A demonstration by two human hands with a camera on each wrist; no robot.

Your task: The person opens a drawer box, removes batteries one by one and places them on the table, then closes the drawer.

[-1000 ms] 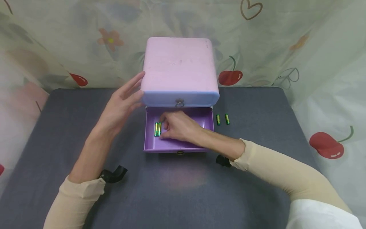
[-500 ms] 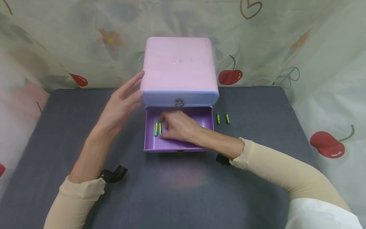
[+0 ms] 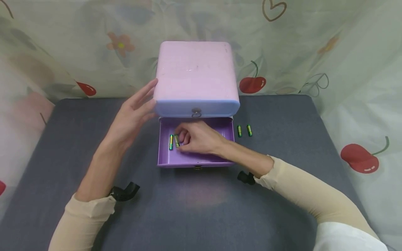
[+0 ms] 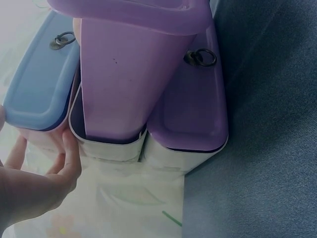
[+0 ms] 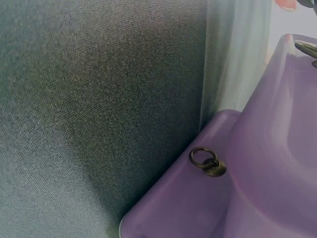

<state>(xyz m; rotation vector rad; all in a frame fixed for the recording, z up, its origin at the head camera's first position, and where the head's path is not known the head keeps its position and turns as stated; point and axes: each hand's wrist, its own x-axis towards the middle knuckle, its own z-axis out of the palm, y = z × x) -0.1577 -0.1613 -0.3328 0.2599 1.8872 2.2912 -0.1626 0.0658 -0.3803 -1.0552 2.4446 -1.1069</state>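
Note:
A pink-topped drawer box (image 3: pixel 196 69) has its purple middle drawer (image 3: pixel 166 159) pulled out. Inside, my right hand (image 3: pixel 202 138) pinches a green-and-gold battery (image 3: pixel 177 141) between thumb and index finger. A matching battery (image 3: pixel 171 142) lies just left of it on the drawer floor. My left hand (image 3: pixel 132 115) rests its outstretched fingers against the box's left side. The left wrist view shows its fingers beside the blue top drawer (image 4: pixel 42 74), above the open drawer. The right hand is out of sight in the right wrist view.
Two more batteries (image 3: pixel 244 130) stand apart on the dark grey tabletop (image 3: pixel 282 139), right of the drawer. A closed purple drawer (image 4: pixel 193 109) with a ring pull sits below the open one. A patterned curtain (image 3: pixel 94 45) hangs behind the box.
The right-hand battery in the drawer has tilted and come slightly away from the one beside it, with my right hand shifting a little right. The left hand stays in place.

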